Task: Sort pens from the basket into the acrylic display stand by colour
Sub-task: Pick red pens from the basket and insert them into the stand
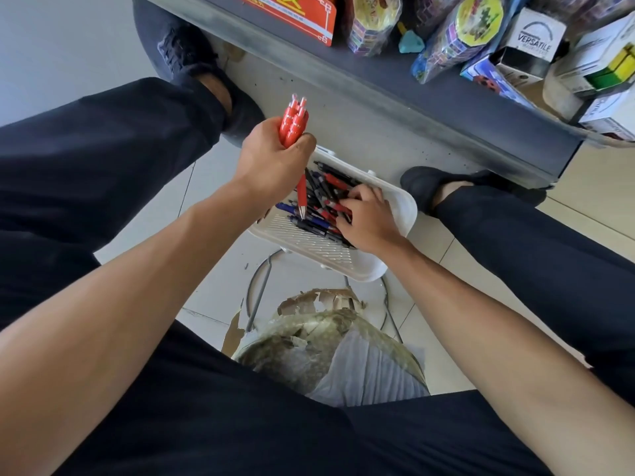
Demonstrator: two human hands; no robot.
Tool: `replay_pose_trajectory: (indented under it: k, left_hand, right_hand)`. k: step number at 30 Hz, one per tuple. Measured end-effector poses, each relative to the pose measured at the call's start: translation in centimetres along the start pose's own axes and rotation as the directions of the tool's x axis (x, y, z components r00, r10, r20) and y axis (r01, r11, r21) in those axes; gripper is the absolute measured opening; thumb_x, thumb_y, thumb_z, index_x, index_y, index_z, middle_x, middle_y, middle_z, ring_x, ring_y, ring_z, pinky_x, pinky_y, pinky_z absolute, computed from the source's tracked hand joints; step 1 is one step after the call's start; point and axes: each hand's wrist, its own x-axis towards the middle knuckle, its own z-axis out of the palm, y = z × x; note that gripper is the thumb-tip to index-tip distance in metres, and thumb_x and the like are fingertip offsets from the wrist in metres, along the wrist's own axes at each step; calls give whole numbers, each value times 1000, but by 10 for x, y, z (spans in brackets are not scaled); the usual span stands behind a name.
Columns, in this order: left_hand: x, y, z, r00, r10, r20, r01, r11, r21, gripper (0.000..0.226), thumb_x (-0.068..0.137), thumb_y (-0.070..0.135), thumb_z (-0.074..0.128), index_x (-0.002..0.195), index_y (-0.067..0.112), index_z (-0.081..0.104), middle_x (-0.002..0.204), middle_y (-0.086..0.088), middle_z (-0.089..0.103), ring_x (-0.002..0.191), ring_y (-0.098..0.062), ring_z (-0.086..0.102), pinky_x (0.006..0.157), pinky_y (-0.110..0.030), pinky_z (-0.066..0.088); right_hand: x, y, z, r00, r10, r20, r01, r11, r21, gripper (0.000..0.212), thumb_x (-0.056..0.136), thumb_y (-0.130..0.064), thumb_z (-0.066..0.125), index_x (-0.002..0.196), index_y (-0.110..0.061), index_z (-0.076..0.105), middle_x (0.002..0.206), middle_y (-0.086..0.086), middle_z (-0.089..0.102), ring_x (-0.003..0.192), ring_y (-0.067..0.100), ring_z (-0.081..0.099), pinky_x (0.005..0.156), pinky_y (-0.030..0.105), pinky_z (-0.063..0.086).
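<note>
From my feed, the surroundings: floor (220,297) of pale glossy tiles with thin grout lines, evenly lit by soft daylight. A grey metal shelf unit (429,108) runs diagonally across the top, its base panel scuffed and speckled. On the shelf I see an orange printed box (302,12), cellophane-wrapped toy packs (460,32), a white carton marked VERSATILE (536,39), and a boxed yellow-green cube (611,67). Below, a round stool (330,352) with a torn, peeling seat cover and thin metal legs.
</note>
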Motion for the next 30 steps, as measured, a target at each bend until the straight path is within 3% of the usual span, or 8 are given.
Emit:
replay_pose_trajectory:
  k: [4, 8, 10, 14, 19, 22, 26, 30]
  left_hand:
    - [1, -4, 2, 1000, 7, 8, -7, 1000, 1, 19, 95, 23, 56, 83, 12, 48, 71, -5, 52, 62, -14, 54, 53, -21, 49]
    - [2, -4, 3, 1000, 16, 7, -16, 1000, 2, 19, 95, 23, 57, 83, 12, 49, 69, -2, 49, 61, -13, 52, 49, -17, 47]
    - [3, -4, 3, 1000, 24, 5, -24, 1000, 7, 16, 95, 23, 57, 88, 9, 52, 72, -5, 51, 64, -16, 54, 47, -15, 46]
    - [4, -3, 1, 1000, 22, 7, -22, 1000, 7, 20, 97, 25, 57, 97, 4, 56, 81, -9, 56, 68, -16, 58, 45, -11, 46]
    - [3, -4, 1, 1000, 5, 27, -5, 1000, 13, 18, 97, 26, 57, 94, 9, 54, 83, -9, 59, 69, -15, 59, 50, -14, 48]
    - [2, -1, 1, 999, 14, 38, -15, 1000, 8, 17, 96, 25, 58, 90, 10, 53, 77, -8, 55, 67, -17, 56, 52, -19, 50]
    - [-1, 4, -1, 999, 43, 26, -43, 999, -3, 19, 93, 25, 58, 87, 7, 53, 73, -9, 52, 67, -20, 55, 72, -44, 58]
    - [-4, 8, -5, 999, 26, 35, -23, 997, -79, 16, 93, 19, 60, 83, 11, 50, 76, -14, 63, 67, -23, 73, 71, -42, 62]
  right_hand:
    - [4, 5, 2, 998, 22, 53, -29, 990, 135, 25, 88, -27, 67, 112, -24, 75, 157, 3, 34, 148, 28, 24, 125, 46, 19]
    - [16, -3, 0, 961, 192, 199, -237, 942, 236, 6, 89, -34, 64, 90, -35, 69, 159, 1, 27, 140, 31, 37, 121, 44, 30]
    - [18, -4, -1, 957, 221, 186, -258, 945, 203, 16, 93, -32, 56, 94, -33, 72, 158, 2, 30, 136, 31, 41, 118, 43, 32]
    - [19, 4, -8, 987, 148, 59, -156, 970, 184, 26, 95, -8, 54, 114, -18, 69, 124, 6, 65, 107, 24, 63, 91, 28, 44]
    - [19, 5, -11, 988, 136, 70, -147, 967, 206, 51, 84, 1, 64, 131, -15, 58, 109, 2, 66, 106, 23, 63, 97, 37, 50]
    - [18, 3, -11, 979, 164, 122, -192, 944, 268, 57, 81, 3, 67, 133, -17, 57, 93, -7, 65, 94, 16, 64, 92, 32, 52]
    - [9, 3, -11, 981, 147, 129, -181, 930, 319, 36, 83, 0, 70, 115, -16, 70, 95, -4, 70, 94, 15, 67, 88, 28, 56]
    - [-4, -3, -20, 985, 156, -71, -109, 891, 440, 30, 83, -7, 76, 111, -17, 74, 95, -7, 73, 87, 6, 66, 87, 23, 56]
